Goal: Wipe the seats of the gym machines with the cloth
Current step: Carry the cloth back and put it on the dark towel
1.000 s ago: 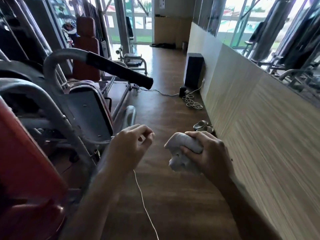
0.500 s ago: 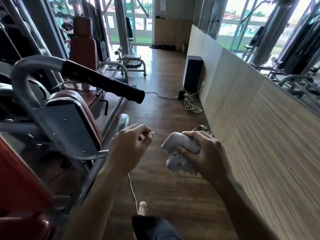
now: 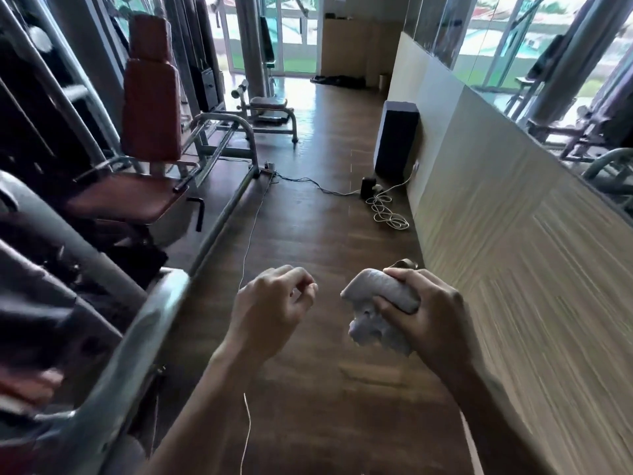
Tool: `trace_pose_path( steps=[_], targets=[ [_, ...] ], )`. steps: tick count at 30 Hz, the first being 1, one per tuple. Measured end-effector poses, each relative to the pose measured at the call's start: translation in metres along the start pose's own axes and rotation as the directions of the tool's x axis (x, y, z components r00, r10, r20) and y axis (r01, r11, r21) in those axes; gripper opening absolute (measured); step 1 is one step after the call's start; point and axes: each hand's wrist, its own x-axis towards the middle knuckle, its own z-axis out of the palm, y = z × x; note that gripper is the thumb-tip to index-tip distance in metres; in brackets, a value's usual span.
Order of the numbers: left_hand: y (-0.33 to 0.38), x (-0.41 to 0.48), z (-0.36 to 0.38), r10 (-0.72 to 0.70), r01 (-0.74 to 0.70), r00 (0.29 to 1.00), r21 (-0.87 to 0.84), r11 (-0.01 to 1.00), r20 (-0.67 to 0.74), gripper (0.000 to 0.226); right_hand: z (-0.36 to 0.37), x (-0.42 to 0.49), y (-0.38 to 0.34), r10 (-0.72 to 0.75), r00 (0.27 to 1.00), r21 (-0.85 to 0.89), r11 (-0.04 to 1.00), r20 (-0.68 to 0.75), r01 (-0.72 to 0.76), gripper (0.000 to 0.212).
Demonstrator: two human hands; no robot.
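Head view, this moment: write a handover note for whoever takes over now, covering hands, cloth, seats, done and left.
Right hand: grips the bunched cloth at waist height over the floor.
Left hand: loosely curled, nothing seen in it.
Seats: red seat ahead on the left, and a padded bench farther down the aisle.
Done: cannot tell from this view whether any seat has been wiped. The cloth touches no seat.
Left: probably wipe the red seat, then the bench.
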Motion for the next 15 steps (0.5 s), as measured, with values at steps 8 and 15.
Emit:
trace_pose_path(
  steps=[8, 15],
  targets=[
    [0.055, 0.113, 0.084, -0.063, 0.064, 0.997, -0.056, 0.996, 0.035, 0.009, -0.021, 0.113, 0.101, -0.006, 0.995, -0.017, 1.000, 0.095, 0.007, 0.041],
    [0.050, 0.205, 0.127, -0.076, 0.079, 0.996, -0.077, 0.994, 0.042, 0.008, 0.003, 0.198, 0.152, -0.015, 0.995, 0.031, 0.999, 0.103, 0.012, 0.044]
  ],
)
